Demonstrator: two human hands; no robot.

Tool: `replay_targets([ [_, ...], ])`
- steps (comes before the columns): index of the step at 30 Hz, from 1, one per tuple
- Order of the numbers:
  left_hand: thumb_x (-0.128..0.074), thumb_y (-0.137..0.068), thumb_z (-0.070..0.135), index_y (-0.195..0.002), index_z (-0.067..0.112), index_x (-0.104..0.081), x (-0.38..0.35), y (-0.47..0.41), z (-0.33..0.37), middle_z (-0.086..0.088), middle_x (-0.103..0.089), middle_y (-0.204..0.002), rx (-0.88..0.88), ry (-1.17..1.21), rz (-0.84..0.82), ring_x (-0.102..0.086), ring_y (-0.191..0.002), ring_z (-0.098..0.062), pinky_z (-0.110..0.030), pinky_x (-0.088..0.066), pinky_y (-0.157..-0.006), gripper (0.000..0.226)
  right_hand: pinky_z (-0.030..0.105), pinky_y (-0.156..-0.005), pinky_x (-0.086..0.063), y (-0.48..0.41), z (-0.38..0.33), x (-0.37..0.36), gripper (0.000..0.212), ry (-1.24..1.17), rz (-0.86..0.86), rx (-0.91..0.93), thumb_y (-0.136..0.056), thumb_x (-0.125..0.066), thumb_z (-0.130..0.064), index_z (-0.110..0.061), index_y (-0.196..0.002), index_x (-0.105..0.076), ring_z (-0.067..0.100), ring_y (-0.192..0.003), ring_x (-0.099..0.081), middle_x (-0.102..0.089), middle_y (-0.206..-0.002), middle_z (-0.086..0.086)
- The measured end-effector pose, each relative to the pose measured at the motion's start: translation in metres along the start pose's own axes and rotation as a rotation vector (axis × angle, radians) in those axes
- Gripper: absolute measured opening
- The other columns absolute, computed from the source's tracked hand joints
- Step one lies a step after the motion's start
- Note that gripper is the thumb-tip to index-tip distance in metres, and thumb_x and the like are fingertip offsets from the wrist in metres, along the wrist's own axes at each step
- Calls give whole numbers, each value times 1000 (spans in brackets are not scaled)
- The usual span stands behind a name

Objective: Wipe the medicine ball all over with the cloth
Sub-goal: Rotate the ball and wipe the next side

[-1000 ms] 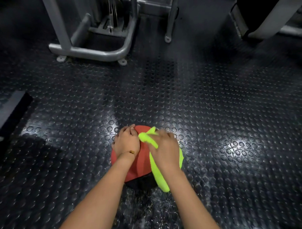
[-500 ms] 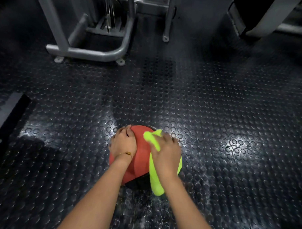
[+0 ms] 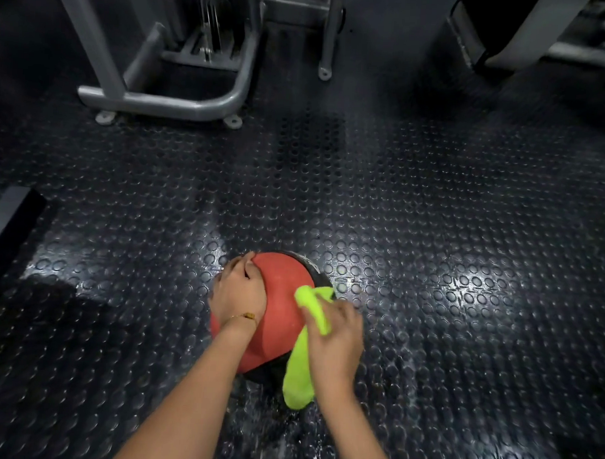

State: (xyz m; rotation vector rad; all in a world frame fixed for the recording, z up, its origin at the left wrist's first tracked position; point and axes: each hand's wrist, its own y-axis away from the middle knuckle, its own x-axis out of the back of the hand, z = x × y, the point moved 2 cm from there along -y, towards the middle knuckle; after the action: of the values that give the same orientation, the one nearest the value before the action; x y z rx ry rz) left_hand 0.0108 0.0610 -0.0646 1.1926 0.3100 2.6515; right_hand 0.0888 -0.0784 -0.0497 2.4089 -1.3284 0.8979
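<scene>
A red and black medicine ball (image 3: 279,317) rests on the studded black rubber floor, low in the middle of the view. My left hand (image 3: 239,290) lies flat on the ball's upper left side, fingers spread over it, a thin bracelet on the wrist. My right hand (image 3: 336,337) presses a bright yellow-green cloth (image 3: 299,370) against the ball's right side. One end of the cloth sticks up between thumb and fingers; the other end hangs down past the ball's near edge. The ball's right flank is hidden under hand and cloth.
A grey steel gym machine frame (image 3: 168,102) with bolted feet stands at the back left. A thin upright post (image 3: 326,34) rises behind the ball. A padded machine part (image 3: 513,34) fills the back right. A dark block (image 3: 10,219) lies at the left edge.
My right hand has slid the cloth from the ball's top down its right side toward me. More red surface shows on top. My left hand has shifted slightly up and left.
</scene>
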Motion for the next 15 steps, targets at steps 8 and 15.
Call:
replay_targets([
  [8,-26,-94,34,-130,36,-49,-1,9,-1,7,-43,-143,7,12,19,-38,-130,-27,-54,-33,-104,43,36,-65,-42,-39,43,6,26,-193,-68,-537,-86,-61,-28,-19,-62,-57,21,-67,-49,-54,-63,0],
  [15,-25,-95,34,-131,35,-49,1,2,0,8,-43,-143,-90,-32,-35,-41,-129,-24,-47,-34,-106,43,33,-78,-43,-13,-4,10,37,64,-33,5,-83,-56,-43,-15,-104,-69,21,-92,-51,-62,-98,3],
])
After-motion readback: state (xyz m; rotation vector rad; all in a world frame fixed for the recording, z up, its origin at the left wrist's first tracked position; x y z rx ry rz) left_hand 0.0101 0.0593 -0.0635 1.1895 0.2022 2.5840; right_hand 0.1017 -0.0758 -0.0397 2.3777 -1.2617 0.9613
